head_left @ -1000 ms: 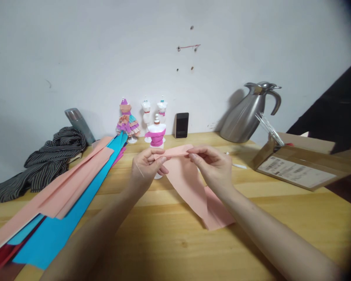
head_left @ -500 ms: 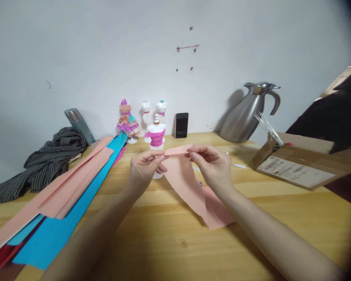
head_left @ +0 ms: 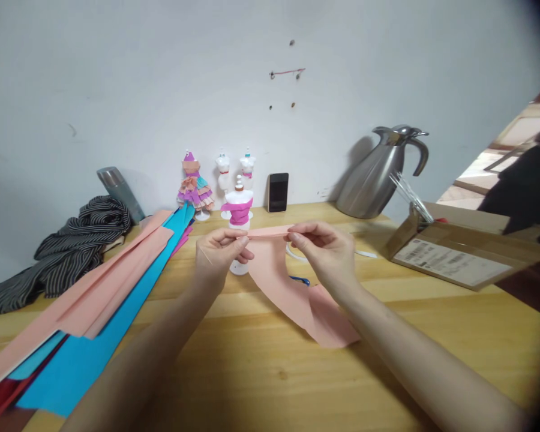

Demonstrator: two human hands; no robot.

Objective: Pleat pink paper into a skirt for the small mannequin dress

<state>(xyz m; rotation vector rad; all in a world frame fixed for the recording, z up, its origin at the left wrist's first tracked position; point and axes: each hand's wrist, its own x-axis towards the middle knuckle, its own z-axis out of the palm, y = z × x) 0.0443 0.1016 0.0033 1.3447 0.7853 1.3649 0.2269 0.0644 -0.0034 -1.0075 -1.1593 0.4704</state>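
Observation:
Both hands hold a strip of pink crepe paper [head_left: 279, 276] above the wooden table [head_left: 261, 366]. My left hand [head_left: 218, 255] pinches its folded top edge at the left end, with a thin needle-like sliver between the fingers. My right hand [head_left: 326, 252] pinches the same edge at the right end. The rest of the strip hangs down and its tail lies on the table. Just behind the hands stands a small white mannequin wrapped in magenta paper [head_left: 238, 210].
Long pink and blue paper strips [head_left: 94, 300] lie at left beside a striped cloth [head_left: 72, 246] and a grey flask [head_left: 119, 192]. Three small mannequins [head_left: 195, 186], a phone [head_left: 278, 192], a steel jug [head_left: 378, 174] and an open cardboard box [head_left: 454, 255] stand behind.
The hands and the pink strip have shifted slightly left and lifted a little, showing a blue item and white ring on the table behind. A dark shape at far right moved away.

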